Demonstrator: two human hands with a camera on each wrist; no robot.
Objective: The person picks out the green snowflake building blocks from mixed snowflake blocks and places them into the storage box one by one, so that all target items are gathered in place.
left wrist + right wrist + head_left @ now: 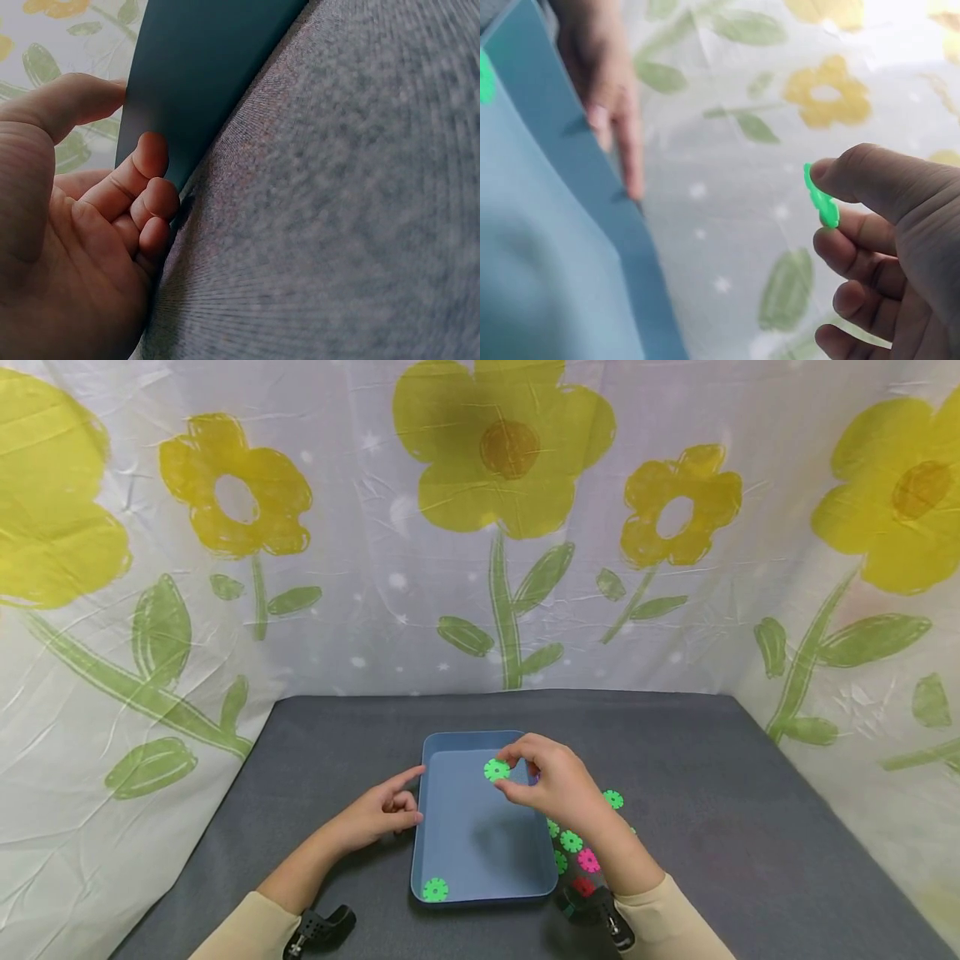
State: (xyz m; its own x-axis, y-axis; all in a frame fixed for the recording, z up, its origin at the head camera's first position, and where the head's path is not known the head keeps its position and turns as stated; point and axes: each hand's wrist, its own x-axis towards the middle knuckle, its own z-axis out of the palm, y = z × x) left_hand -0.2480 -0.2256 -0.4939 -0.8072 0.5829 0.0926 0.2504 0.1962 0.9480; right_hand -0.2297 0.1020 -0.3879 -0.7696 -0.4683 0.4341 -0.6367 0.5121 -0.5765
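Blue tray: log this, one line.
right hand: pinches green disc over blue tray; left hand: touches tray's side; second green disc: in tray

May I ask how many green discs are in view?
7 discs: one in the right hand, one in the tray, four right of it, one barely showing beyond the forearm; more may be hidden.

There is one blue tray (461, 814) on one dark grey worktop (750, 827). At least six green notched discs (497, 770) show: one held up, one in the tray, four on the worktop; a green sliver (633, 831), mostly hidden, may be a seventh. There is one pink notched disc (588, 860) and one red disc (582, 886), partly covered. Two black wrist straps (324, 929), two beige sleeves (251, 931) and five yellow printed flowers (457, 485) appear.
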